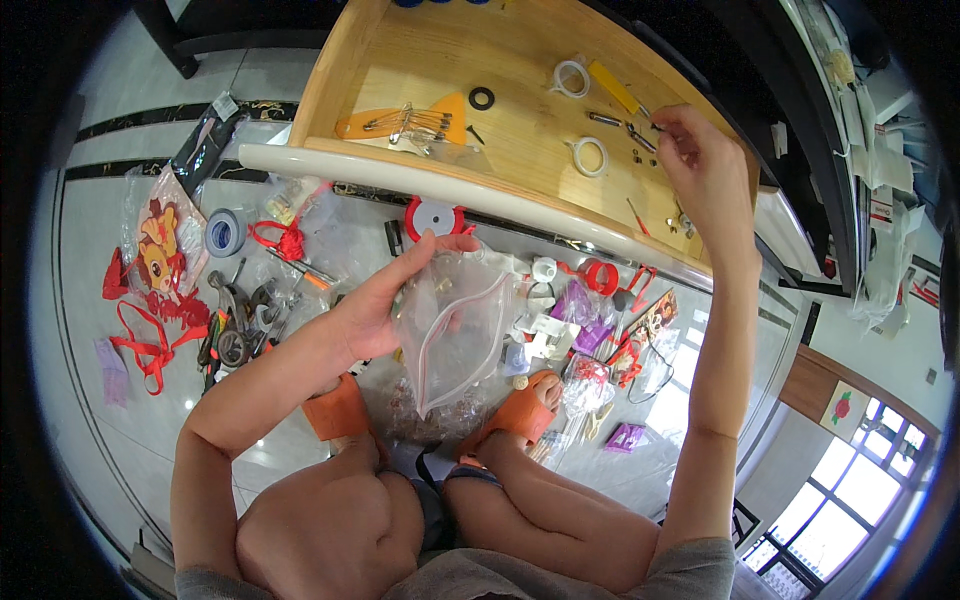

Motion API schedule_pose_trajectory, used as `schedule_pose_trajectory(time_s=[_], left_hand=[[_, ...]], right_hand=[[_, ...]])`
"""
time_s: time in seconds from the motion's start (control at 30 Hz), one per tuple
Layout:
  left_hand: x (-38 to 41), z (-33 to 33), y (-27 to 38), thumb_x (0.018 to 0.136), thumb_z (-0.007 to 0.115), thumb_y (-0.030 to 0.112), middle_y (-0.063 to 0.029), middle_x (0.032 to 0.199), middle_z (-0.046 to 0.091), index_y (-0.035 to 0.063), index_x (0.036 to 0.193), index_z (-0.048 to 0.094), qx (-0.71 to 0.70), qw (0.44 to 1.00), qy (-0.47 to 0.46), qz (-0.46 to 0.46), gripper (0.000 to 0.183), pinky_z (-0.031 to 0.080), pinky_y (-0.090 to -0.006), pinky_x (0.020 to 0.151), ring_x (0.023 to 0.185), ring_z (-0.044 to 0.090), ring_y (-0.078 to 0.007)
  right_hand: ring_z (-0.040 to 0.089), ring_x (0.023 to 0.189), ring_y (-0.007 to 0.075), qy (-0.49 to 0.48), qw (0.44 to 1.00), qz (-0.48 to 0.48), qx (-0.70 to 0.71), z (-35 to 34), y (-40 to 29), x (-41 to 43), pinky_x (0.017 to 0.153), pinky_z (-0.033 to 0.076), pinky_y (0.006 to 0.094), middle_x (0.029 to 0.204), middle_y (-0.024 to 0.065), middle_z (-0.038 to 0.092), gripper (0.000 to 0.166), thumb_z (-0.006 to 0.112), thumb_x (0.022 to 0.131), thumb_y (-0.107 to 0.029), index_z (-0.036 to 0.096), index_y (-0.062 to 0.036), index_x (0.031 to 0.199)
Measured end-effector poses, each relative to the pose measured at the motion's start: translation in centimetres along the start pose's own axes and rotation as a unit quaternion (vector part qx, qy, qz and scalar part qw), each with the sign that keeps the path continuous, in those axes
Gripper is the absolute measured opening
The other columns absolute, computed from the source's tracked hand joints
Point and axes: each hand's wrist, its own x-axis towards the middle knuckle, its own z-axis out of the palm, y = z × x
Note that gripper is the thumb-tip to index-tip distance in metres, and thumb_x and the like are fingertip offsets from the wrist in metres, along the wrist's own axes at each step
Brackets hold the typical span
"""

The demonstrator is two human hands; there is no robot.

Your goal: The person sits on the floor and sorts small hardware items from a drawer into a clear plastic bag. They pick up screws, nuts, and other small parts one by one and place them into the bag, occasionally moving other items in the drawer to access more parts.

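Note:
My left hand (390, 300) grips a clear zip-lock plastic bag (469, 330) by its side, above the floor between my feet. The bag's mouth gapes toward me, and small items at its far end are hard to make out. Over the right part of an open wooden drawer (525, 161) is my right hand (697, 150), its thumb and fingertips close together. A tiny dark piece shows at those fingertips; whether it is held or lies behind them is unclear. Near them lie a yellow-handled tool (615, 88), short metal rods (604, 118) and small dark nuts or beads (637, 156).
The drawer also holds safety pins (411, 124) on an orange scraper (360, 124), a black washer (481, 98) and white rings (589, 157). Hand tools (236, 330), blue tape (225, 232), red ribbon (154, 352) and purple packets (625, 437) litter the tiled floor around my orange slippers (337, 409).

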Motion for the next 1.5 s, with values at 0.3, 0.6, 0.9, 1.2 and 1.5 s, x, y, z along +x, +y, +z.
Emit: schedule_pose_trajectory(time_s=[0.3,0.6,0.9,1.2,1.5], left_hand=[[0.6,0.3,0.2,0.097,0.046,0.061,-0.0008,0.124,0.059,0.0188,0.136,0.054,0.006,1.0,0.012,0.003,0.058,0.05,-0.0336,0.085,0.106,0.059,-0.0141],[0.3,-0.4,-0.1,0.101,0.043,0.053,-0.0017,0.124,0.059,0.0155,0.139,0.05,-0.01,0.999,-0.022,0.024,0.054,0.048,-0.0339,0.088,0.108,0.059,-0.016],[-0.3,-0.8,0.5,0.1,0.051,0.05,-0.0054,0.132,0.053,0.0115,0.137,0.05,-0.037,0.997,-0.061,0.014,0.053,0.051,-0.038,0.098,0.118,0.057,-0.0179],[0.6,-2.6,0.4,0.095,0.059,0.051,-0.0051,0.131,0.054,0.0135,0.134,0.052,-0.06,0.997,-0.056,-0.007,0.055,0.052,-0.041,0.096,0.118,0.057,-0.0196],[0.9,-2.9,0.1,0.096,0.058,0.052,-0.0071,0.129,0.056,0.011,0.136,0.051,-0.113,0.993,0.001,0.024,0.057,0.054,-0.0399,0.093,0.114,0.059,-0.0193]], right_hand=[[0.068,0.07,0.0154,-0.088,0.941,-0.006,0.327,-7.0,-12.4,-7.5,0.063,0.053,0.0248,0.084,0.0097,0.072,0.012,0.069,0.078,0.003,0.07,0.0022,0.091],[0.068,0.062,0.0189,-0.042,0.926,-0.299,0.227,-3.5,-14.1,-7.4,0.053,0.05,0.028,0.078,0.008,0.074,0.023,0.08,0.066,-0.004,0.075,-0.0028,0.088],[0.068,0.073,0.0256,-0.062,0.982,-0.154,0.09,0.7,-8.3,0.5,0.065,0.053,0.0363,0.086,0.0109,0.071,0.017,0.069,0.086,-0.011,0.069,-0.0049,0.102],[0.067,0.077,0.0354,-0.216,0.955,-0.203,-0.007,9.0,-8.3,7.2,0.067,0.053,0.045,0.082,0.0154,0.069,0.015,0.067,0.082,-0.019,0.066,-0.0037,0.085],[0.067,0.066,0.0233,-0.167,0.957,-0.149,0.185,6.4,-9.0,6.1,0.062,0.052,0.0354,0.078,0.0107,0.069,0.013,0.067,0.08,-0.014,0.068,-0.0038,0.088]])
